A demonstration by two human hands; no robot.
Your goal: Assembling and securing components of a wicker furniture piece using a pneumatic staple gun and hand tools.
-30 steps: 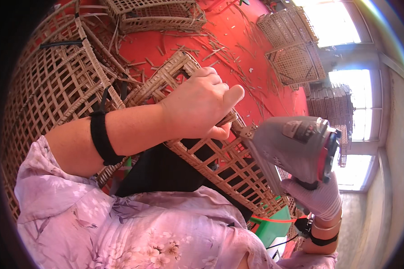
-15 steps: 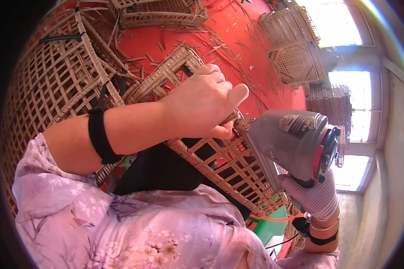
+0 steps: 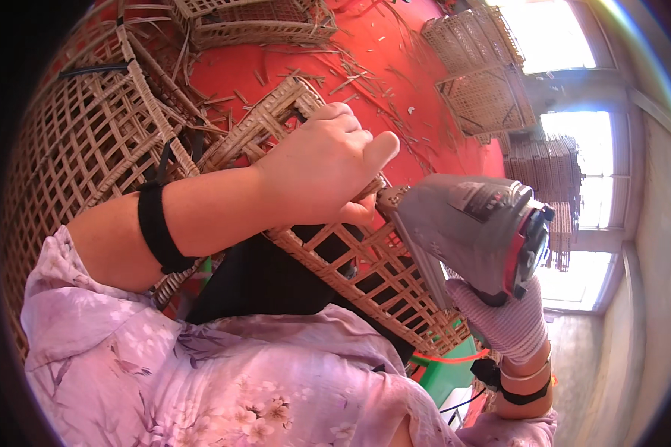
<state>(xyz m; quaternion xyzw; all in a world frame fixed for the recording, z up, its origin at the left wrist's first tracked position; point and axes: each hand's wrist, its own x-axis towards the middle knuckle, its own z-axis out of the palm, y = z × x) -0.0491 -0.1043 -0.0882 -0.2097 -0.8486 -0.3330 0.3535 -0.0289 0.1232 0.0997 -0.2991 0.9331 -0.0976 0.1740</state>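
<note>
A woven wicker basket [image 3: 380, 287] with an open lattice lies tilted across my lap. My left hand [image 3: 324, 167] is bare and closed over its upper rim, the thumb sticking up and away. In a striped glove, my right hand [image 3: 503, 316] grips a grey air staple gun [image 3: 462, 223] with a dark and red cap. The gun's nose meets the rim just right of my left fingers; its exact contact point is partly hidden. The slim magazine runs down along the basket's lattice side. My right fingers are mostly hidden behind the tool.
A large lattice basket [image 3: 74, 156] stands close on the left, another wicker basket [image 3: 257, 22] at the top. Cane scraps [image 3: 350, 74] litter the red floor [image 3: 395, 97]. Stacked baskets [image 3: 477, 67] stand toward the windows. An orange hose [image 3: 455, 359] runs beside a green object [image 3: 443, 380].
Both hands, the staple gun and the held basket appear shifted slightly left, as does the background. My left hand keeps its hold on the rim, and the gun's nose stays beside it.
</note>
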